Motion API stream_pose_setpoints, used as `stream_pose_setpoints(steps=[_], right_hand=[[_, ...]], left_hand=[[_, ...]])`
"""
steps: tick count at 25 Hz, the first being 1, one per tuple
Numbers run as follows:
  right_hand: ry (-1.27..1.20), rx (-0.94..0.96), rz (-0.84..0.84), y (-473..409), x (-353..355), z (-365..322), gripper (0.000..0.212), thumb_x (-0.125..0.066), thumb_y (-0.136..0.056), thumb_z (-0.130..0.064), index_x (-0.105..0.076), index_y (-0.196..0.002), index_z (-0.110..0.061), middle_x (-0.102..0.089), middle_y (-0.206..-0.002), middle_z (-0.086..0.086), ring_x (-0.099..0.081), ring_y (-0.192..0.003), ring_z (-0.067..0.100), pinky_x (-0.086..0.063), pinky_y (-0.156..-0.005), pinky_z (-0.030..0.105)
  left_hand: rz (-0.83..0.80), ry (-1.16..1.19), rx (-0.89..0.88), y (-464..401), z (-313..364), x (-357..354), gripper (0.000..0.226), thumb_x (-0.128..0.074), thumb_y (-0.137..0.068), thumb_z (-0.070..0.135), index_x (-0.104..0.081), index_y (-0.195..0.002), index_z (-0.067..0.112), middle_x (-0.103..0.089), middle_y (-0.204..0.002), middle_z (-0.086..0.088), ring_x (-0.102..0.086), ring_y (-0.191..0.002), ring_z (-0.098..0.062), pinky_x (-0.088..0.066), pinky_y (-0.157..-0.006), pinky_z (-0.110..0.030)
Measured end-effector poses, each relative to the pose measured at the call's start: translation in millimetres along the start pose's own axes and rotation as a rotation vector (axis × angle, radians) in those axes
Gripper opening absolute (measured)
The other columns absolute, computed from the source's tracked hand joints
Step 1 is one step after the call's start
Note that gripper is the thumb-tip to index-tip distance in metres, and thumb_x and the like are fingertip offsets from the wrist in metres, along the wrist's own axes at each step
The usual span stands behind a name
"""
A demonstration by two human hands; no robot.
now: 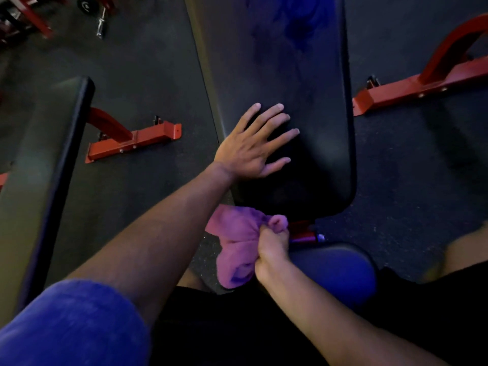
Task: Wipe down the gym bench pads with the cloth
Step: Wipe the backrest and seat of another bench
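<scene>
Nearest us, our right hand (269, 249) gripped the bunched pink cloth (237, 241) while our left hand (248, 149) lay flat, fingers spread, on the black back pad (303, 75).

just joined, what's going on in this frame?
A person is cleaning a gym bench. The left hand lies flat, fingers spread, on the long black back pad. The right hand grips a bunched pink cloth just below that pad's near end, beside the seat pad. The cloth isn't on either pad at this moment.
</scene>
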State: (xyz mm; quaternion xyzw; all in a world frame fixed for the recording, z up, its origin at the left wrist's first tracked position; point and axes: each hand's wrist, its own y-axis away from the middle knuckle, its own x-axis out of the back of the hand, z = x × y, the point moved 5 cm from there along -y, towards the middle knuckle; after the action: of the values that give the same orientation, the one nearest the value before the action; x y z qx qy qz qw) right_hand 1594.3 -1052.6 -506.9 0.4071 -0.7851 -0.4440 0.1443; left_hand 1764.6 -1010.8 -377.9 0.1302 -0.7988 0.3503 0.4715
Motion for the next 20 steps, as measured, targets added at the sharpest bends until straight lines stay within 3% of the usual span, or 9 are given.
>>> stream_pose_setpoints(steps=[2, 6, 9, 11, 15, 17, 20], right_hand=[[-0.012, -0.036, -0.069, 2.6, -0.9, 3.7, 0.021, -0.056, -0.093, 0.003, -0.052, -0.093, -0.018, -0.06, -0.092, 0.012, -0.061, -0.084, 0.024, -0.056, -0.088, 0.043], [-0.002, 0.114, 0.157, -16.9, 53.3, -51.2, 0.023, -0.057, -0.094, 0.004, -0.059, -0.082, -0.015, -0.065, -0.087, 0.012, -0.065, -0.085, 0.026, -0.057, -0.084, 0.043], [-0.031, 0.26, 0.334, -37.6, 106.4, -98.0, 0.014, -0.061, -0.094, -0.001, -0.064, -0.103, -0.011, -0.067, -0.095, 0.01, -0.065, -0.087, 0.023, -0.058, -0.087, 0.042], [-0.016, 0.288, 0.36, -46.9, 118.5, -107.7, 0.018, -0.062, -0.095, -0.005, -0.061, -0.113, -0.009, -0.067, -0.1, 0.011, -0.068, -0.089, 0.023, -0.059, -0.085, 0.04], [-0.051, 0.172, 0.184, -36.5, 77.5, -71.4, 0.015, -0.054, -0.098, 0.002, -0.059, -0.106, -0.01, -0.069, -0.105, 0.02, -0.068, -0.094, 0.029, -0.057, -0.095, 0.05], [-0.001, 0.095, 0.067, -19.4, 56.6, -47.0, 0.015, -0.054, -0.1, 0.002, -0.058, -0.095, -0.011, -0.069, -0.102, 0.021, -0.066, -0.09, 0.026, -0.057, -0.093, 0.045], [0.056, 0.003, -0.14, -0.1, 45.1, -38.2, 0.019, -0.051, -0.103, 0.002, -0.057, -0.091, -0.011, -0.064, -0.09, 0.011, -0.065, -0.081, 0.018, -0.056, -0.075, 0.029]], left_hand=[[0.008, 0.015, 0.002, -0.7, -3.6, 1.0, 0.055, -0.05, -0.104, 0.055, -0.058, -0.148, 0.024, -0.054, -0.151, -0.012, -0.039, -0.151, -0.031, -0.028, -0.123, -0.056], [-0.007, 0.016, 0.001, 2.4, -2.1, -2.2, 0.054, -0.049, -0.104, 0.054, -0.057, -0.149, 0.024, -0.054, -0.152, -0.012, -0.038, -0.152, -0.03, -0.028, -0.123, -0.055], [-0.018, 0.013, 0.005, 0.8, -2.4, -0.9, 0.058, -0.047, -0.105, 0.054, -0.052, -0.153, 0.022, -0.05, -0.155, -0.012, -0.036, -0.153, -0.029, -0.027, -0.124, -0.055], [-0.054, -0.017, 0.02, 0.7, -3.4, -1.0, 0.066, -0.042, -0.105, 0.057, -0.04, -0.16, 0.021, -0.037, -0.165, -0.012, -0.029, -0.156, -0.026, -0.025, -0.125, -0.053], [-0.107, -0.044, 0.018, 0.3, -0.4, -1.0, 0.071, -0.036, -0.106, 0.058, -0.027, -0.165, 0.019, -0.022, -0.172, -0.009, -0.019, -0.159, -0.022, -0.022, -0.127, -0.052], [-0.111, -0.048, 0.023, 1.2, -0.9, -0.9, 0.07, -0.037, -0.107, 0.058, -0.027, -0.164, 0.019, -0.022, -0.172, -0.008, -0.02, -0.159, -0.022, -0.022, -0.127, -0.052], [-0.114, -0.045, 0.039, 0.4, 1.3, 0.3, 0.07, -0.037, -0.107, 0.058, -0.027, -0.165, 0.021, -0.022, -0.172, -0.006, -0.02, -0.159, -0.02, -0.021, -0.127, -0.052]])
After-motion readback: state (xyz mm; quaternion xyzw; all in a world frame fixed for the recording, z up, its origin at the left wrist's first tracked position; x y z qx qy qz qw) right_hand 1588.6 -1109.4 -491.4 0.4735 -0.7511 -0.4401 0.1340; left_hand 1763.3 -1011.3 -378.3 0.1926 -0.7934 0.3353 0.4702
